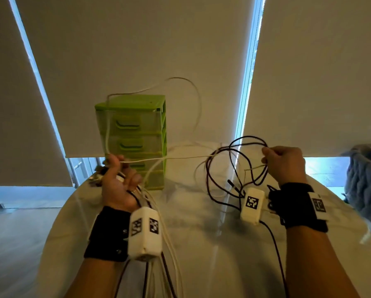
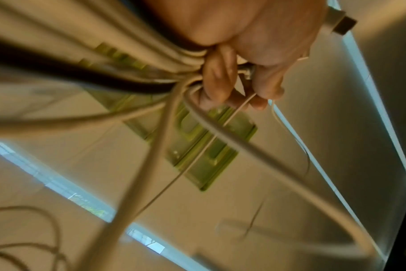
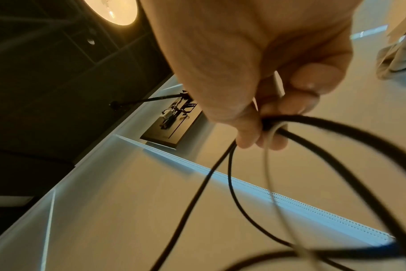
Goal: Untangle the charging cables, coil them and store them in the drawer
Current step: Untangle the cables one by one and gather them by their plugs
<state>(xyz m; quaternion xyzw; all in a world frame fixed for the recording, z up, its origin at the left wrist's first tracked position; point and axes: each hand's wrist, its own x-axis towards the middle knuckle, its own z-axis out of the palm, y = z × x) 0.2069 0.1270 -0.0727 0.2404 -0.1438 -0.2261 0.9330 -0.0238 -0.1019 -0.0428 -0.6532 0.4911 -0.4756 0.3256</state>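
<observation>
The left hand [image 1: 119,186] is raised palm-up above the left part of the table [image 1: 201,244], its fingers [image 2: 217,77] curled round a bundle of white cables [image 1: 169,244] mixed with dark ones, which hang down past the wrist toward the near edge. One thin white strand [image 1: 180,157] runs taut from this fist across to the right hand [image 1: 284,163]. That hand, held up over the right part of the table, pinches loops of a black cable [image 1: 210,179] together with the white strand between thumb and fingertips [image 3: 248,135]; the black loops droop to the tabletop. Another white loop arcs up over the green drawer unit [image 1: 135,134], which stands near the far edge with every drawer closed.
</observation>
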